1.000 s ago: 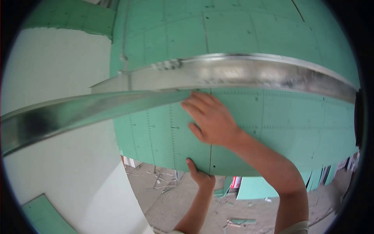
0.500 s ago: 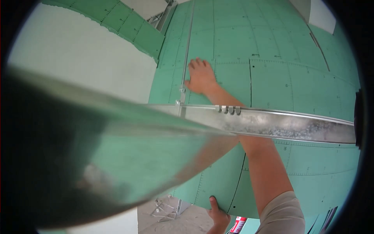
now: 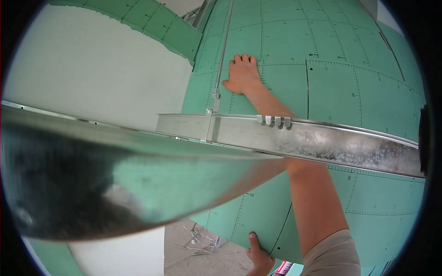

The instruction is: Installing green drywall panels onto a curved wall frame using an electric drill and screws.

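Black-ruled green board [image 3: 331, 94], mottled silver rail [image 3: 322, 141], beige sleeve [image 3: 332, 256]

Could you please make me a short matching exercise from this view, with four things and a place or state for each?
1. Right hand
2. Left hand
3. Rod
4. Clips

A. At the lower edge of the green boarding
B. In a row on the metal rail's upper edge
C. Laid on the boarding's face, fingers upward
D. Thin, reaching the picture's top edge

Pairs: 1-C, 2-A, 3-D, 4-B

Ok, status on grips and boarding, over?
Left grip clasps lower edge of green boarding. Right grip open against boarding, higher up. Hanging metal channel crosses before right forearm.
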Tool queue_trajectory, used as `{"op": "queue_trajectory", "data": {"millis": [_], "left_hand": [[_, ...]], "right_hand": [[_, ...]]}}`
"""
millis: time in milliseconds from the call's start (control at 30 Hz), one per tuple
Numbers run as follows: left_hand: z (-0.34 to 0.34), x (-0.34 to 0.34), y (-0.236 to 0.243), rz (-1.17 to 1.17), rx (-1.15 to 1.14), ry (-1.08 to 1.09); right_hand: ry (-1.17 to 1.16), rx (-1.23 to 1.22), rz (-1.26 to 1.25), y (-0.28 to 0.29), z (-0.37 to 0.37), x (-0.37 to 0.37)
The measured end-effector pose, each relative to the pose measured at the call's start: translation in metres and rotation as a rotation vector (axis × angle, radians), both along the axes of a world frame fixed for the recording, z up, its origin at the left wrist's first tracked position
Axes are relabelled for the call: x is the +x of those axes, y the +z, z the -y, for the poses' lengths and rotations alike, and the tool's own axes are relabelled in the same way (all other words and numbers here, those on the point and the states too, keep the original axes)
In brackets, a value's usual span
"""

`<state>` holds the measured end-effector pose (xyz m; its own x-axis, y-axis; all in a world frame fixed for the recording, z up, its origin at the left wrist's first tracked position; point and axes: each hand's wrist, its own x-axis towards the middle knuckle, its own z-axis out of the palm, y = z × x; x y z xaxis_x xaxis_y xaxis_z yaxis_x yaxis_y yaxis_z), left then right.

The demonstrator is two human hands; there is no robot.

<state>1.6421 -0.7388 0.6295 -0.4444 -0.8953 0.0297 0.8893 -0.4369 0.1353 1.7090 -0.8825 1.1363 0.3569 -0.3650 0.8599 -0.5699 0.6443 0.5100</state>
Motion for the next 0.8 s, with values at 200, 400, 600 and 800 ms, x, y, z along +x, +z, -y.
{"op": "queue_trajectory", "data": {"millis": [200, 400, 600, 800], "left_hand": [[-0.0016, 0.0005, 0.0024, -0.131, 0.006, 0.003], [-0.0041, 0.0036, 0.0062, -0.122, 0.031, 0.006], [-0.0064, 0.0034, 0.0049, -0.077, 0.015, 0.022], [-0.0062, 0.0057, 0.0049, -0.052, -0.036, -0.028]], "right_hand": [[-0.01, 0.009, 0.001, -0.0003, -0.0032, 0.0018], [0.01, 0.026, 0.002, 0.0021, -0.0039, 0.0055], [0.033, 0.032, -0.006, 0.0034, -0.0035, 0.005], [0.012, -0.018, -0.017, -0.0005, -0.0073, -0.0028]]}}
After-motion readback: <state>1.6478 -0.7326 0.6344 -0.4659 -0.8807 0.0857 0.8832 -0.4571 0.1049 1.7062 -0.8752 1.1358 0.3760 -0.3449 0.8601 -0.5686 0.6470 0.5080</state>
